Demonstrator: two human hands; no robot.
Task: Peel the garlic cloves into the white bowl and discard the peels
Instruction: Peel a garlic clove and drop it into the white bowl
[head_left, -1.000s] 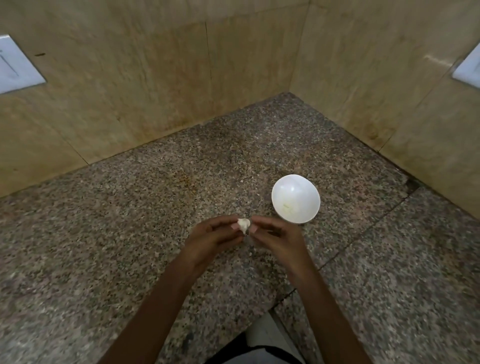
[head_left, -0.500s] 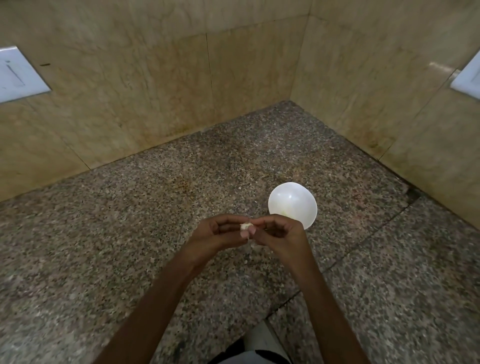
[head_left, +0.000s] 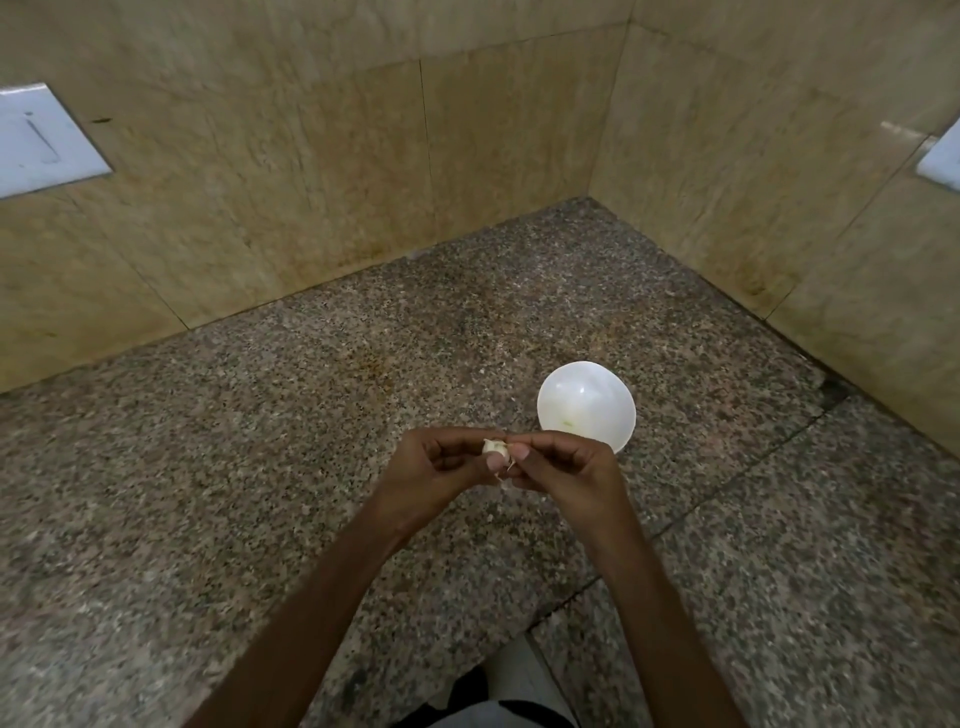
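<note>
At the far left we are seeing a white panel (head_left: 47, 140) set into the beige stone wall (head_left: 311, 182), above the speckled granite counter (head_left: 208, 467) that is filling most of the view.

Moving right, we are following the left forearm as it is rising from the bottom edge to the left hand (head_left: 441, 467), which is hovering above the counter with its fingers curled inward. Its thumb and fingertips are pinching the garlic clove (head_left: 494, 448), a small pale lump that is sitting between the 2 hands. A thin shred of peel (head_left: 506, 472) is hanging just under the clove.

Directly beside it, we are seeing the right hand (head_left: 561, 465) with its fingers curled too, thumb and forefinger gripping the same clove from the other side, so the 2 hands are touching at the fingertips.

Just beyond the right hand, the white bowl (head_left: 613, 384) is standing upright on the counter, its near rim partly hidden by the knuckles; we are making out only a faint greenish mark inside.

Further right, a seam (head_left: 727, 493) is running diagonally across the counter, and at the far right edge another white panel (head_left: 943, 156) is showing on the wall.
</note>
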